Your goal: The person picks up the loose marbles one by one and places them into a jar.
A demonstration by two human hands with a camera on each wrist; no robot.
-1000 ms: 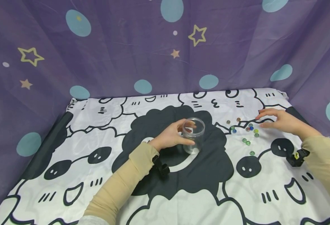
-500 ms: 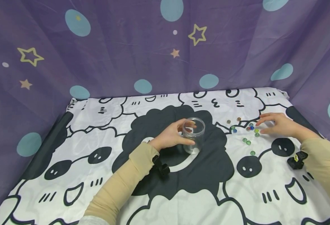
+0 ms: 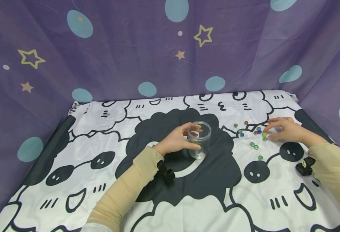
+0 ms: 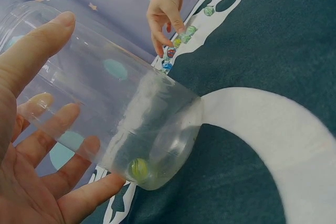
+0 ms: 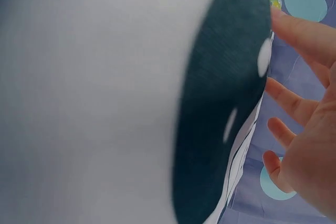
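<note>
My left hand (image 3: 178, 139) grips a clear plastic jar (image 3: 202, 146) near the middle of the cloth, thumb on one side and fingers on the other. The jar has no lid on its top, and in the left wrist view a yellow-green marble (image 4: 139, 169) sits at its bottom. My right hand (image 3: 287, 130) is low over the right side, thumb and forefinger apart right at a yellow marble (image 3: 264, 134). Beside it lie a blue marble (image 3: 259, 131), a red marble (image 3: 255, 132) and a green marble (image 3: 264, 139). The right wrist view shows the other fingers spread.
More marbles are scattered nearby: a green pair (image 3: 254, 145), a lone green marble (image 3: 260, 158), another blue marble (image 3: 241, 135) and an amber one (image 3: 246, 122). A sheep-print cloth (image 3: 204, 212) covers the table. Purple curtains (image 3: 115, 54) stand behind and at the sides.
My right hand has come down and slightly left to the yellow marble, its thumb and forefinger drawing nearer to it. The left hand and the jar have stayed in place.
</note>
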